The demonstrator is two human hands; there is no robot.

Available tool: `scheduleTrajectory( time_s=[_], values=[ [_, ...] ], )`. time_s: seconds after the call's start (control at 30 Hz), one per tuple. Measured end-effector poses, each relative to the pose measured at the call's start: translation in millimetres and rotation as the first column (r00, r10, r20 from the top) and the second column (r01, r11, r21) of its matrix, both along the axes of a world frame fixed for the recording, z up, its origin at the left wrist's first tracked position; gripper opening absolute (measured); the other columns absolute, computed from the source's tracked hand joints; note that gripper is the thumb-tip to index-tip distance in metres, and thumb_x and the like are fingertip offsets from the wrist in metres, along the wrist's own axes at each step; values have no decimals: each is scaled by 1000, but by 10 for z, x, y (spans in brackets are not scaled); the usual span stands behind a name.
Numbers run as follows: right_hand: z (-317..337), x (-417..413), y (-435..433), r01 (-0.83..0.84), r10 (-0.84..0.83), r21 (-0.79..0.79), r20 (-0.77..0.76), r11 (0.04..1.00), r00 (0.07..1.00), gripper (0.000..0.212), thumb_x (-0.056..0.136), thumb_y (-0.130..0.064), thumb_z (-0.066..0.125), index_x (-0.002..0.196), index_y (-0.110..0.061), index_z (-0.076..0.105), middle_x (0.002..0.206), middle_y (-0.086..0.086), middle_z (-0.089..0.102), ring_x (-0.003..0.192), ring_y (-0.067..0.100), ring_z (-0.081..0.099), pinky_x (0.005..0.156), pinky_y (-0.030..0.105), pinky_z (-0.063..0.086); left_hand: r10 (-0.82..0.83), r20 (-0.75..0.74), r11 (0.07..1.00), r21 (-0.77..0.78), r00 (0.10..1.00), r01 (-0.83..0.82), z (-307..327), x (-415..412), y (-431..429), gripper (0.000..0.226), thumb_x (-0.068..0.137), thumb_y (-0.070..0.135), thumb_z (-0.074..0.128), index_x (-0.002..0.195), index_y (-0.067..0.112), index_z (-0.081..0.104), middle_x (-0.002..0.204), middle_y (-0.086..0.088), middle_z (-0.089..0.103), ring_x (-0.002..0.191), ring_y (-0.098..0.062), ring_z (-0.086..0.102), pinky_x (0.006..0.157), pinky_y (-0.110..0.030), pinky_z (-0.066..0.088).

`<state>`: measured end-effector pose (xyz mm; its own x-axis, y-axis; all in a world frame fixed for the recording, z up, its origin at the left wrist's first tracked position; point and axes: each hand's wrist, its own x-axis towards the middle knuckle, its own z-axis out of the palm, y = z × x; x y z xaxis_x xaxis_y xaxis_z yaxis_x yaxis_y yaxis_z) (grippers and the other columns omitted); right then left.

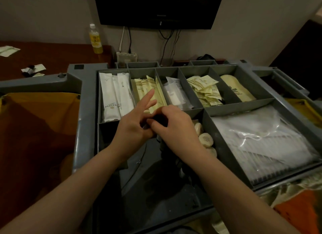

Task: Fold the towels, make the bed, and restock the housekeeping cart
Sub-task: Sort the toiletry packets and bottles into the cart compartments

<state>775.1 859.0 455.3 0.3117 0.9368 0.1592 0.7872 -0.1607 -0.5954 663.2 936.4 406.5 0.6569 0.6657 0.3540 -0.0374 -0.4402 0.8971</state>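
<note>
Dark item [159,117] clasped in right grip [174,127] over cart tray [87,111]; left grip [134,127] splayed.

right hand [172,127] half hides dark item [159,119]

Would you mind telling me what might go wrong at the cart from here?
1. The dark item gripped by the right hand at the left hand may slip into the dim front compartment and be hard to find.
2. The left hand's outstretched fingers may tip the yellow sachets.
3. The right wrist may nudge the soaps.
</note>
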Motion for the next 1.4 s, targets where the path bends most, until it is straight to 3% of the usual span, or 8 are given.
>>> scheduleTrajectory(
  time_s=[0.17,0.27,0.37,0.5,0.67,0.87,1.1,1.4],
  values=[
    [82,164,-178,124,-88,148,-231,981,969,17,84,-32,68,99,-37,61,93,-20,61,89,-5,58,76,8,47,105,93,994,-38,990,-102,64,-24,45,40,79,36,64,116,41,50,112,14,60,99,-6,64,84,-22,54],
    [159,251,-304,150,-90,185,-301,971,949,24,79,-29,72,87,-45,56,89,-19,63,87,-5,61,78,10,50,214,66,955,-223,975,-195,82,-30,151,10,94,21,52,99,28,58,99,-1,63,86,-12,64,73,-26,56],
    [155,262,-410,66,-45,87,-230,994,972,24,73,-34,72,86,-46,55,85,-19,63,83,-5,60,74,9,49,169,-232,915,-325,958,-240,50,-1,207,16,96,12,48,98,25,58,98,0,62,82,-12,62,65,-21,53],
    [-12,229,-479,11,-22,-108,-100,994,995,22,76,-33,76,93,-35,64,84,-21,61,83,-8,57,74,8,46,-62,-581,913,-361,811,-189,-96,108,140,20,94,9,49,109,21,53,99,-1,62,85,-14,63,61,-24,54],
    [-143,214,-464,-12,43,-225,136,974,990,33,84,-38,68,114,-28,61,108,-12,62,103,4,53,86,17,40,-178,-630,902,-411,756,-131,-185,177,57,59,93,8,52,144,22,25,110,-4,57,92,-18,64,67,-30,57],
    [-232,172,-436,5,79,-241,336,971,938,35,87,-45,60,118,-33,50,107,-14,56,107,10,43,87,28,29,-256,-608,884,-462,752,-72,-131,226,17,82,91,4,52,152,23,0,114,-3,57,90,-16,65,74,-28,56],
    [-286,142,-407,44,28,-187,368,981,929,32,87,-43,60,114,-33,47,104,-16,48,107,9,42,84,26,24,-247,-681,933,-359,690,-20,-129,229,25,89,87,7,56,152,25,-2,125,-7,55,99,-17,61,84,-27,53],
    [-294,175,-457,64,7,-212,315,975,949,48,80,-50,66,122,-37,46,116,-16,50,114,8,41,97,27,25,-248,-668,937,-350,702,-2,-142,236,19,87,89,9,56,152,22,-3,118,-3,54,82,-9,61,62,-14,50]
  ],
)
